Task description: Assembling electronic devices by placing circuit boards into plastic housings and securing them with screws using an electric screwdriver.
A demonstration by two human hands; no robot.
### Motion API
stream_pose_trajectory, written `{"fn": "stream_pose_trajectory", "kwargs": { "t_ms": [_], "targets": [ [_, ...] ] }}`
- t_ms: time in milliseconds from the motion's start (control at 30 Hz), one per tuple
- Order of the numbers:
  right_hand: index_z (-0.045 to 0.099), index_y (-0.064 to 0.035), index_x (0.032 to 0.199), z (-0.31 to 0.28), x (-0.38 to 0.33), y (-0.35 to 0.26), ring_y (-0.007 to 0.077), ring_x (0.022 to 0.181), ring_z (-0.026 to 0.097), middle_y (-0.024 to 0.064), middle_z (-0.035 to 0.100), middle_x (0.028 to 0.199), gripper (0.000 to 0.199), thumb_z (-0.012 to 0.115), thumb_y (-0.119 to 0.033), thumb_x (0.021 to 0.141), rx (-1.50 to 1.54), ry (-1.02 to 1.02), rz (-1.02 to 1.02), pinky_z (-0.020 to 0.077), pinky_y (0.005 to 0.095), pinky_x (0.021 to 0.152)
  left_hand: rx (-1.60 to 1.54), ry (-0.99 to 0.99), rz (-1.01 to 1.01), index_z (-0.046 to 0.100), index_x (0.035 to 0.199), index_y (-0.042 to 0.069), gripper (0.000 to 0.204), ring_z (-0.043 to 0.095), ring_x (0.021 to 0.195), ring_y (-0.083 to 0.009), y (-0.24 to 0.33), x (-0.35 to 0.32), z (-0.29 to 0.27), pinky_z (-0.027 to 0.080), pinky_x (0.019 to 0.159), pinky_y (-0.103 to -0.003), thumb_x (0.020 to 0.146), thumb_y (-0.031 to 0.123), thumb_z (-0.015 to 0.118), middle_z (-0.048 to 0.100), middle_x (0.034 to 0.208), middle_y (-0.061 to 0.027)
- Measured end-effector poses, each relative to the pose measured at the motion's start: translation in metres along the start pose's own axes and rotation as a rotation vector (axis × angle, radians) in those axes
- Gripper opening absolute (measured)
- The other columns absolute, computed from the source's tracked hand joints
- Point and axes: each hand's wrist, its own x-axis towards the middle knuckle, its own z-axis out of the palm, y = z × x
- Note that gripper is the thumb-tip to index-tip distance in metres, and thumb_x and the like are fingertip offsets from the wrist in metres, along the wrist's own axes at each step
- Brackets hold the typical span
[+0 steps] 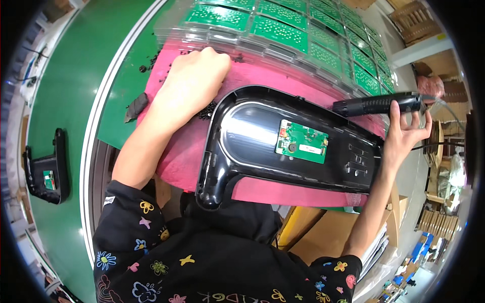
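A black plastic housing [257, 166] lies open side up in front of me, with a small green circuit board [314, 144] in its middle. My right hand [404, 131] grips a black electric screwdriver [374, 105] from below, beyond the housing's right end; the tool lies nearly level, tip pointing left. Beyond the housing's left end, my left hand [199, 76] is closed with its back up, and its fingertips are hidden. Small black screws [206, 112] are heaped beside its wrist, and more lie scattered on the pink mat [177, 151].
Clear plastic trays [283, 58] of green circuit boards stand along the far side. A dark crumpled scrap [136, 107] lies left of my forearm. Past the white rail, another black housing [48, 174] rests on the green conveyor belt [65, 101]. Cardboard boxes [323, 237] stand below the mat's right side.
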Motion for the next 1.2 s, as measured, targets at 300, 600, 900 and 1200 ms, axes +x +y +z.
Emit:
{"fn": "stream_pose_trajectory", "kwargs": {
  "t_ms": [300, 600, 900, 1200],
  "targets": [
    [0.047, -0.0006, 0.125, 0.051, -0.004, -0.019, 0.0206, 0.087, 0.057, 0.0072, 0.057, 0.091, 0.033, 0.061, -0.016, 0.099, 0.851, -0.344, 0.384, 0.0460, 0.0365, 0.088, -0.508, 0.267, 0.204, 0.060, 0.093, -0.002, 0.009, 0.064, 0.082, -0.0321, 0.014, 0.027, 0.001, 0.051, 0.074, -0.036, 0.092, 0.007, 0.061, 0.062, 0.084, -0.0150],
    [0.048, -0.0115, 0.111, 0.037, -0.038, -0.067, 0.0077, 0.068, 0.045, -0.0057, 0.045, 0.072, 0.032, 0.069, -0.026, 0.093, 1.530, -0.397, 0.319, 0.0339, 0.0328, 0.085, -0.899, -0.029, 0.512, 0.059, 0.091, 0.000, 0.021, 0.064, 0.080, -0.0294, 0.061, 0.010, 0.018, 0.052, 0.070, -0.037, 0.083, 0.013, 0.074, 0.064, 0.086, -0.0111],
    [0.048, -0.0156, 0.110, 0.036, -0.053, -0.059, 0.0069, 0.068, 0.048, -0.0074, 0.051, 0.072, 0.038, 0.076, -0.030, 0.088, 1.403, -0.470, 0.222, 0.0349, 0.0323, 0.083, -0.893, -0.011, 0.542, 0.064, 0.091, -0.001, 0.019, 0.066, 0.078, -0.0298, 0.067, 0.014, 0.021, 0.053, 0.070, -0.036, 0.083, 0.013, 0.074, 0.067, 0.085, -0.0116],
    [0.048, -0.0165, 0.109, 0.036, -0.059, -0.062, 0.0069, 0.066, 0.053, -0.0066, 0.056, 0.070, 0.039, 0.078, -0.025, 0.086, 1.479, -0.525, 0.165, 0.0360, 0.0316, 0.082, -1.354, -0.638, 0.453, 0.067, 0.092, -0.003, 0.017, 0.070, 0.080, -0.0195, 0.069, 0.024, 0.012, 0.052, 0.070, -0.030, 0.089, 0.013, 0.071, 0.071, 0.084, -0.0093]
  ]
}}
